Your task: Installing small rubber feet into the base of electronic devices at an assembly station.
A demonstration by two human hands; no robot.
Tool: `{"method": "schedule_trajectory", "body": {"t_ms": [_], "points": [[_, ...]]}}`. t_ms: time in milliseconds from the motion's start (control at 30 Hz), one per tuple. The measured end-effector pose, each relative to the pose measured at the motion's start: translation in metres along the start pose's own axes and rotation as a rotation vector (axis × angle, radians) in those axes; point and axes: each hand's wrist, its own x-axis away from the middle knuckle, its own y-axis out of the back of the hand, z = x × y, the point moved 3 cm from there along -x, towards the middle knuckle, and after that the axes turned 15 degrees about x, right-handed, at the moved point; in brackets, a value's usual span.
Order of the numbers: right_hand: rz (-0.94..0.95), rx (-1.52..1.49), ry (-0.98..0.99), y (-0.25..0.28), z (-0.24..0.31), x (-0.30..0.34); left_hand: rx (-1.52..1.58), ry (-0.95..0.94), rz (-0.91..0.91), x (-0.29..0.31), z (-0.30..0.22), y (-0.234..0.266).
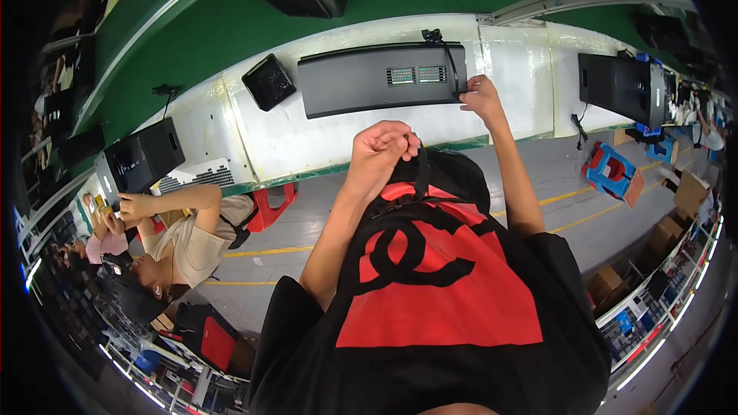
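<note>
The long dark case (346, 83) lies lengthwise on the bench (516, 69), between its far and near edges, with a black cable (451, 68) running across its right end from a plug bunched toward the far edge. The right hand (482, 100) bends its fingers to the case's near right corner, at the cable's lower end; whether they pinch cable or casing I cannot tell. The left hand (387, 144), over the near edge, has curled fingertips drawn together beside a dark strip (421, 170); whether they grip it is unclear. A tug on the cable could drag its plug over the casing and scuff it, and the loose loop could snag the right hand's fingers; a hard pull toward the near edge might skew the case. Counted on the bench: one long case, one small black box (269, 82), two other dark cases (144, 155), (621, 88), one toward each end, and three cables in sight.
</note>
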Motion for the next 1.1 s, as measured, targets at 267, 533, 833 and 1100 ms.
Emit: {"method": "schedule_trajectory", "body": {"t_ms": [267,533,833,1100], "points": [[-0.397,0.070,0.351,0.023,0.088,0.094,0.176,0.032,0.143,0.009,-0.018,-0.046],[-0.149,0.084,1.030,0.013,0.202,0.205,0.233,0.030,0.155,0.010,-0.016,-0.058],[0.018,0.280,1.104,0.015,0.207,0.194,0.071,0.060,0.086,0.013,-0.027,-0.059],[-0.033,0.487,1.100,0.008,0.171,0.201,-0.190,0.210,-0.016,0.018,-0.016,-0.049]]}}
